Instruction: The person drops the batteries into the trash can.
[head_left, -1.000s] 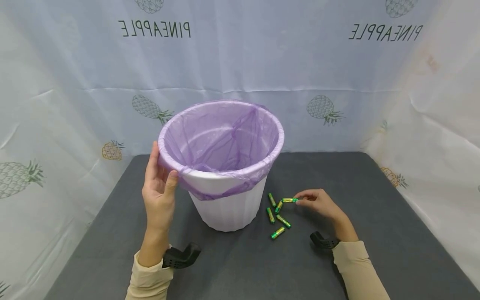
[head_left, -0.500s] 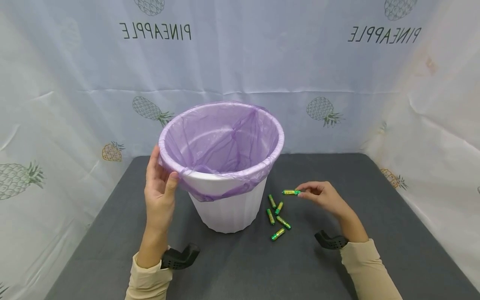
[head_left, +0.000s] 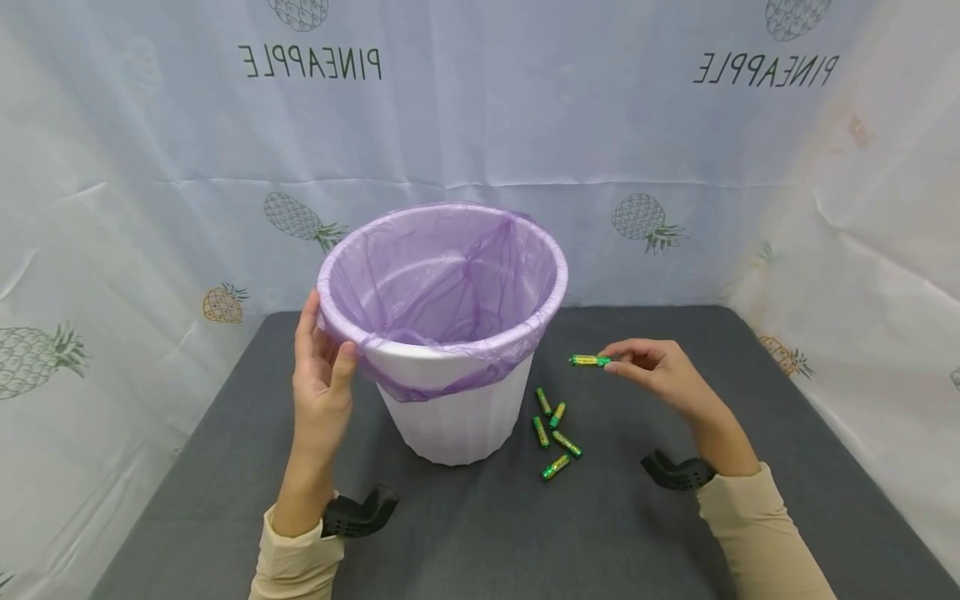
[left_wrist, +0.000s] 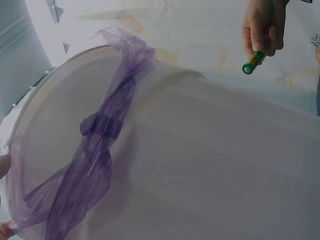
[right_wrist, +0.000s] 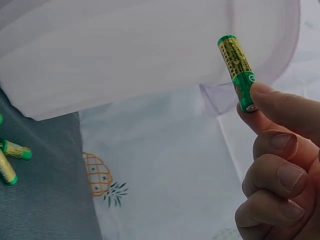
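Observation:
A white trash can (head_left: 457, 425) lined with a purple plastic bag (head_left: 472, 379) stands left of centre on the table. My left hand (head_left: 321, 383) holds its left rim, thumb at the front and fingers along the outer side. To the right of the can, my right hand (head_left: 660, 371) pinches a green and gold battery (head_left: 588, 361) by one end between thumb and forefinger. In the right wrist view the battery (right_wrist: 237, 72) points up and away from the thumb, with the can's side behind it. The left wrist view shows a knot (left_wrist: 102, 125) in the bag.
Several more batteries (head_left: 567, 443) lie loosely grouped on the dark grey table (head_left: 480, 542), just right of the can's base. Pale curtains printed with pineapples (head_left: 641, 218) hang behind and at both sides. Each wrist wears a black camera mount (head_left: 678, 472).
My right hand has lifted the battery from beside the group, raising it and drawing it slightly right. The left hand stays at the can's rim, and the other batteries lie as before.

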